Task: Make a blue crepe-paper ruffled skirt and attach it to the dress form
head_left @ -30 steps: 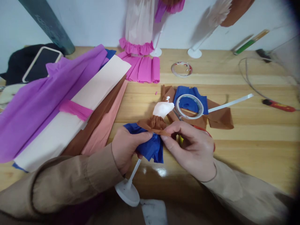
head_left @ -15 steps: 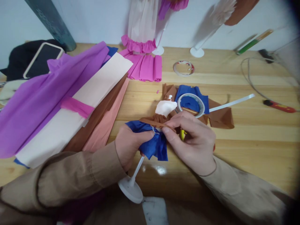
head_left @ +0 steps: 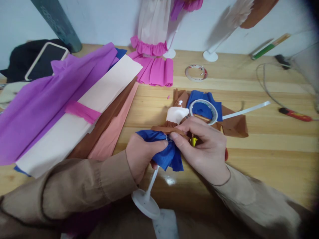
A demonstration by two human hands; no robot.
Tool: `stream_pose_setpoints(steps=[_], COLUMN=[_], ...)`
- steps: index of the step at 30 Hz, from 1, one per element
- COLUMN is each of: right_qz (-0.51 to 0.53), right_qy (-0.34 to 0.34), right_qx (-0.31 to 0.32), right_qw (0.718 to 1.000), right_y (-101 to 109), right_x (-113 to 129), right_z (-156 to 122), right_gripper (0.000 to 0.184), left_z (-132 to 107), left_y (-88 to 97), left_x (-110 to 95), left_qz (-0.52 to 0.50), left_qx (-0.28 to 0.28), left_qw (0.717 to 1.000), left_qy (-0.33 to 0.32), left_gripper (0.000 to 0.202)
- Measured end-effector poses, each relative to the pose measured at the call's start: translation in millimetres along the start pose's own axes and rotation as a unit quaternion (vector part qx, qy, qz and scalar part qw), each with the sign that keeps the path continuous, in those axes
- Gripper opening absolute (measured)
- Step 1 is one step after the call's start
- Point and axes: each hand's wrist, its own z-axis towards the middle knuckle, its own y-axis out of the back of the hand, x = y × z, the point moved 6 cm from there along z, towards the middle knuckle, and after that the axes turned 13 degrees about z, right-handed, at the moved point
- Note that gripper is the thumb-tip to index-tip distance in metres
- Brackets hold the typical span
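A small dress form on a white stand is tilted between my hands. It wears a gathered blue crepe paper skirt, a brown gathered part and a white piece on top. My left hand is closed around the form at the skirt, thumb pressed near the waist. My right hand pinches a narrow brown paper strip that lies across the waist. A yellow object shows partly beneath my right hand; the rest of it is hidden.
Left lie purple crepe paper, a banded white paper stack and a phone. Ahead are a tape roll with its end sticking out, blue and brown scraps, a tape ring, a green brush and a red-handled tool.
The form and its stand have shifted slightly right, with my left hand moving along. My right fingers still pinch the brown strip at the waist.
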Motion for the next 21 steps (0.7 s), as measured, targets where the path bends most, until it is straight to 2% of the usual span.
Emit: stream_pose_setpoints(steps=[6, 10, 16, 21], right_qz=[0.007, 0.008, 0.045, 0.018], right_qy=[-0.003, 0.006, -0.018, -0.009], right_qx=[0.025, 0.046, 0.057, 0.055], right_qw=[1.000, 0.999, 0.997, 0.998], right_y=[-2, -2, 1, 6], right_x=[4, 7, -2, -2], right_z=[0, -3, -3, 1], right_gripper=[0.013, 0.009, 0.011, 0.013], left_z=[-2, -6, -7, -6], left_y=[-5.6, -7.5, -5.0, -4.9], left_x=[-2, -8, -1, -4], left_qz=[0.015, -0.038, -0.065, -0.065], left_qx=[-0.008, -0.026, -0.043, -0.031], left_qw=[1.000, 0.999, 0.997, 0.997], left_qy=[-0.002, -0.015, 0.023, 0.017], left_gripper=[0.018, 0.014, 0.015, 0.013])
